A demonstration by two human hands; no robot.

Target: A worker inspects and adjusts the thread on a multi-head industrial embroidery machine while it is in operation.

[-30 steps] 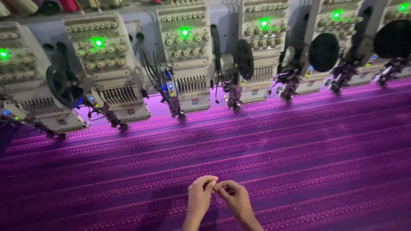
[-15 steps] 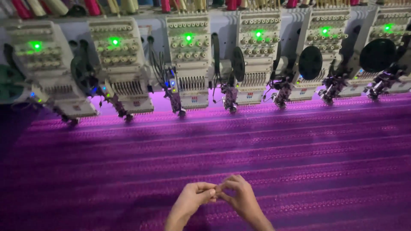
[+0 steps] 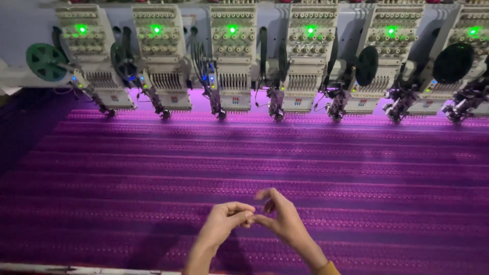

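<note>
Purple fabric (image 3: 305, 168), ribbed w/ embroidered rows, is stretched flat under white embroidery heads (image 3: 234, 56) at 12 o'clock. At 6 o'clock, left hand (image 3: 224, 221) & right hand (image 3: 282, 219) are pinched fingertip-to-fingertip; what's held can't be told.

Left hand (image 3: 224, 224) and right hand (image 3: 282, 221) touch fingertips above purple fabric (image 3: 356, 178).

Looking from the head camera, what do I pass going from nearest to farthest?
Left hand and right hand with fingertips meeting, then purple fabric stretched flat, then the row of embroidery heads with green lights.
</note>
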